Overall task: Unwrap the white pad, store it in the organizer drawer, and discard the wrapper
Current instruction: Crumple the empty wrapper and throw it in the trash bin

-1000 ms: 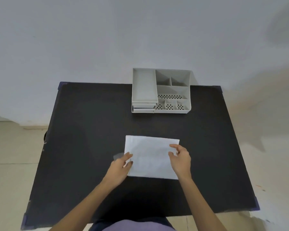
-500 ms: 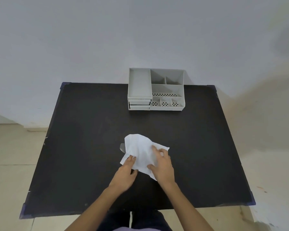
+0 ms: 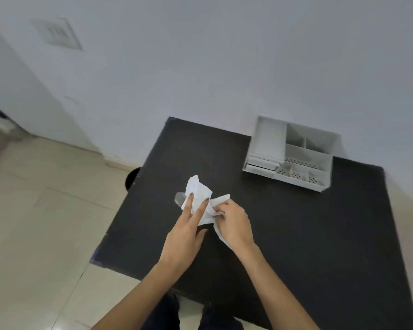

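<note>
- Near the left edge of the black tabletop [image 3: 296, 234]: white pad [image 3: 200, 198], one item, now crumpled into a loose bunch; a second ago it lay flat as an open rectangular sheet between the two hands.
- Left hand [image 3: 184, 239]: two fingers extended flat on top of the bunch, pressing rather than clamping; thumb tucked at the lower side, not clearly closed on anything.
- Right hand [image 3: 234, 225]: fingers curled around the right-hand tail of the white material, gathering it in.
- Clear wrapper [image 3: 179, 199]: a small translucent flap showing just beside the bunch on its left, touching it; whether fully separated from the pad cannot be told.
- Viewpoint: swung to the left since half a second ago, so floor and the table's left side now fill much of the frame.
- Reading for the task: unwrapping appears done or nearly so; the material is being compacted, likely to fit a drawer. Storing and discarding remain.
- Organizer [image 3: 291, 156]: grey, at the far edge of the tabletop against the wall, well apart from the hands; open compartments on its right, stacked drawers [image 3: 262, 166] at its left front, seemingly shut.
- Dark round object [image 3: 132, 178]: below the table's left edge, on the floor; possibly a bin, unconfirmed.
- Obstructions: none on the tabletop between hands and organizer; a shut drawer would need opening first.
</note>
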